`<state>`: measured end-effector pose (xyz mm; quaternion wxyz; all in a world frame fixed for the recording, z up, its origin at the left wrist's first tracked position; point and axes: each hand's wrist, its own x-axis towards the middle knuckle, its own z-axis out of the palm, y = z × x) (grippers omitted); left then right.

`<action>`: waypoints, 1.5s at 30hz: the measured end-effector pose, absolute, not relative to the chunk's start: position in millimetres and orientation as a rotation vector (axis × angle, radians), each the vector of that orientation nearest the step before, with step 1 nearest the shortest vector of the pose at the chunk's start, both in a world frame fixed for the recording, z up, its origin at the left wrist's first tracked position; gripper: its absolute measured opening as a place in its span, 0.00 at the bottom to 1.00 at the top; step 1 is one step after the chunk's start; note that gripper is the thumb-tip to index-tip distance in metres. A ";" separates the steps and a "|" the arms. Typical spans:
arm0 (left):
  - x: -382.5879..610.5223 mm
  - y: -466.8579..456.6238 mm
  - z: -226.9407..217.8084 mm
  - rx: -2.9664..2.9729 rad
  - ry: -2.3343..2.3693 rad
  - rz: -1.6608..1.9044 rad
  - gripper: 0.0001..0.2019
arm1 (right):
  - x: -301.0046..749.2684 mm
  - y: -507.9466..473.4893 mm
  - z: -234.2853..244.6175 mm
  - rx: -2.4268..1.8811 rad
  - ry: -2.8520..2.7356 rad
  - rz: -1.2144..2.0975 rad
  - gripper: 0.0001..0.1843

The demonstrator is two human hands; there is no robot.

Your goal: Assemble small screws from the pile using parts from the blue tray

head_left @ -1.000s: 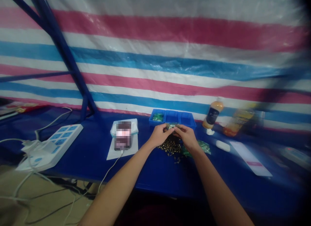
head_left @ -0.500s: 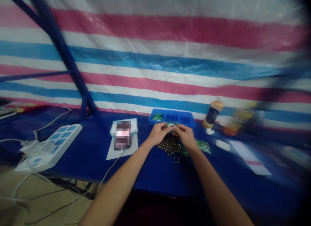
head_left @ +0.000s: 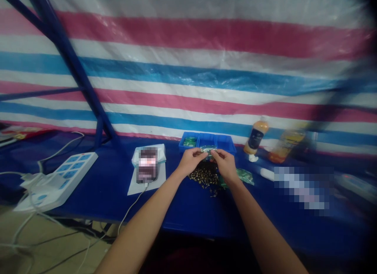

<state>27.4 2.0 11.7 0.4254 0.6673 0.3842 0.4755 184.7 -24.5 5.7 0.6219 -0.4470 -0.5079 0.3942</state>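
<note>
As the left hand (head_left: pixel 191 162) and right hand (head_left: pixel 225 164) meet above a heap of small brass parts (head_left: pixel 204 176) on the blue tabletop (head_left: pixel 103 195), their fingers (head_left: pixel 198 154) curl nearly closed, pinching a small green packet (head_left: pixel 208 150) between them. Just behind sits a blue tray (head_left: pixel 226 144). The label on the bottle (head_left: pixel 255 137) is too small to read.

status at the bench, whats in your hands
Left hand and right hand pinching small green packet. Loose brass-coloured parts piled below. Blue divided tray just beyond.
</note>
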 end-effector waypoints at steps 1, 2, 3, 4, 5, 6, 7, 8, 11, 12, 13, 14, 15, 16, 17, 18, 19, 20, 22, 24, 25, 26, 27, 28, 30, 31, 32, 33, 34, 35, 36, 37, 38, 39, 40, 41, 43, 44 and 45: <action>27.4 2.3 12.1 1.659 0.965 1.185 0.15 | 185.7 -23.7 5.0 -1.032 -1.165 0.891 0.19; 27.3 2.4 12.6 1.651 0.969 1.179 0.15 | 186.5 -23.1 4.5 -1.038 -1.163 0.880 0.19; 27.3 2.4 13.1 1.643 0.972 1.172 0.15 | 187.2 -22.7 4.2 -1.046 -1.164 0.871 0.19; 27.3 2.3 13.5 1.638 0.974 1.167 0.14 | 187.5 -22.5 4.1 -1.051 -1.166 0.866 0.19; 27.5 2.0 13.6 1.634 0.972 1.165 0.14 | 187.6 -22.5 4.2 -1.055 -1.166 0.862 0.20; 27.9 1.6 13.6 1.631 0.969 1.164 0.14 | 187.4 -22.7 4.4 -1.057 -1.164 0.861 0.20; 28.3 1.2 13.3 1.627 0.965 1.165 0.14 | 187.0 -22.9 4.7 -1.060 -1.162 0.863 0.21; 28.8 0.8 12.9 1.623 0.963 1.167 0.14 | 186.4 -23.2 5.0 -1.062 -1.160 0.869 0.21; 28.4 2.0 12.5 1.612 0.963 1.169 0.15 | 185.2 -23.8 6.1 -1.065 -1.141 0.911 0.24; 27.0 4.3 13.4 1.617 0.972 1.172 0.15 | 185.2 -23.8 6.6 -1.064 -1.125 0.930 0.25; 24.7 8.1 15.1 1.623 0.988 1.183 0.14 | 185.7 -23.6 7.0 -1.062 -1.104 0.946 0.26; 21.6 13.6 17.6 1.633 1.013 1.199 0.14 | 186.5 -23.3 7.5 -1.059 -1.080 0.956 0.27; 17.7 20.8 21.0 1.637 1.051 1.231 0.14 | 187.8 -22.7 7.9 -1.054 -1.058 0.960 0.27; 13.2 29.7 25.1 1.622 1.096 1.266 0.14 | 189.3 -22.1 8.3 -1.052 -1.039 0.958 0.27; 8.4 40.2 29.7 1.613 1.134 1.288 0.14 | 191.1 -21.3 8.4 -1.053 -1.025 0.955 0.26; 3.7 51.8 34.5 1.618 1.177 1.296 0.14 | 192.8 -20.5 8.4 -1.059 -1.012 0.949 0.26; -0.7 64.1 39.0 1.631 1.237 1.296 0.15 | 194.5 -19.6 8.0 -1.068 -0.997 0.945 0.25; -4.6 76.7 43.1 1.654 1.309 1.270 0.15 | 195.9 -18.8 7.4 -1.078 -0.983 0.944 0.24; -10.3 100.2 49.0 1.719 1.512 1.130 0.15 | 197.8 -17.4 5.8 -1.092 -0.963 0.947 0.24; -13.0 118.8 51.4 1.793 1.676 0.959 0.15 | 198.4 -16.5 4.3 -1.096 -0.956 0.955 0.23; -13.3 125.5 51.5 1.799 1.717 0.918 0.13 | 198.5 -16.4 3.9 -1.097 -0.956 0.961 0.23; -13.0 130.2 51.1 1.808 1.766 0.877 0.11 | 198.5 -16.3 3.8 -1.097 -0.957 0.967 0.22; -12.0 133.0 50.3 1.829 1.824 0.844 0.11 | 198.7 -16.4 3.9 -1.098 -0.955 0.970 0.22; -10.7 134.1 49.3 1.883 1.904 0.799 0.12 | 199.0 -16.5 4.4 -1.101 -0.951 0.972 0.22; -7.0 132.4 47.3 2.090 2.027 0.684 0.15 | 200.4 -16.6 5.7 -1.103 -0.940 0.967 0.21; -5.1 130.4 46.3 2.226 2.045 0.617 0.17 | 201.4 -16.5 6.4 -1.101 -0.932 0.961 0.21; -3.3 128.2 45.3 2.352 2.027 0.557 0.18 | 202.5 -16.4 7.0 -1.097 -0.925 0.955 0.21; -1.9 125.9 44.3 2.446 1.982 0.513 0.19 | 203.7 -16.1 7.4 -1.093 -0.918 0.950 0.21; -0.9 123.9 43.1 2.506 1.938 0.476 0.20 | 205.0 -15.7 7.7 -1.088 -0.910 0.943 0.21; -0.4 122.4 41.8 2.539 1.904 0.445 0.19 | 206.0 -15.2 7.8 -1.086 -0.902 0.935 0.21; -0.5 121.3 40.3 2.549 1.884 0.420 0.19 | 207.0 -14.7 7.7 -1.086 -0.896 0.930 0.21; -1.2 120.7 38.7 2.550 1.873 0.401 0.18 | 207.6 -14.2 7.5 -1.088 -0.893 0.926 0.21; -2.3 120.6 37.1 2.553 1.867 0.382 0.17 | 208.1 -13.8 7.2 -1.091 -0.892 0.924 0.21; -3.8 121.0 35.7 2.554 1.864 0.365 0.16 | 208.3 -13.4 6.8 -1.094 -0.892 0.924 0.21; -5.3 121.6 34.5 2.554 1.865 0.354 0.16 | 208.3 -13.1 6.5 -1.094 -0.897 0.926 0.20; -6.9 122.6 33.5 2.553 1.867 0.348 0.16 | 208.2 -13.0 6.2 -1.093 -0.902 0.926 0.20; -9.1 125.1 32.5 2.547 1.872 0.344 0.16 | 207.7 -13.0 5.7 -1.088 -0.908 0.921 0.20; -9.7 126.7 32.3 2.542 1.871 0.347 0.16 | 207.5 -13.1 5.6 -1.087 -0.912 0.919 0.20; -9.9 128.4 32.3 2.538 1.868 0.353 0.16 | 207.3 -13.2 5.6 -1.088 -0.914 0.919 0.21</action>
